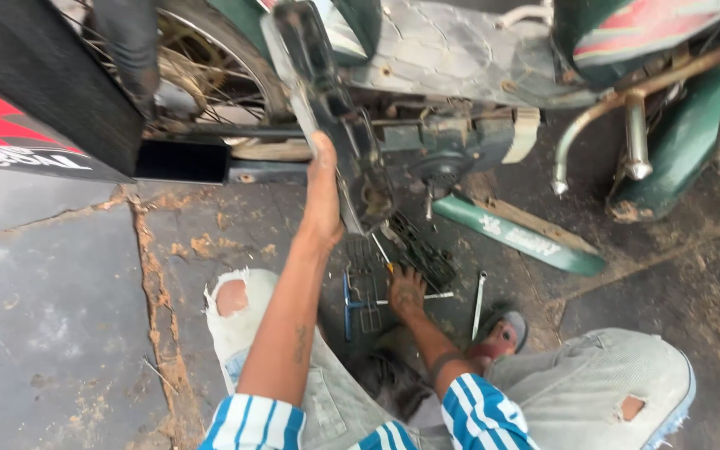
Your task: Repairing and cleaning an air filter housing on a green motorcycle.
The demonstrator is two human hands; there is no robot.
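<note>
Left hand (323,196) clamped on grimy dark side cover (327,108), top cut off; right hand (407,290) pinching yellow-handled screwdriver (383,252), tip hidden

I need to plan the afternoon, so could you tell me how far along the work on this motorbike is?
Done: a green side panel already lies off the bike on the ground. In hand: the left hand steadies a dark loose cover at the engine, while the right hand is down among the tools by a yellow-handled screwdriver. Left: the cover is not yet set down, and a spanner lies unused.
</note>
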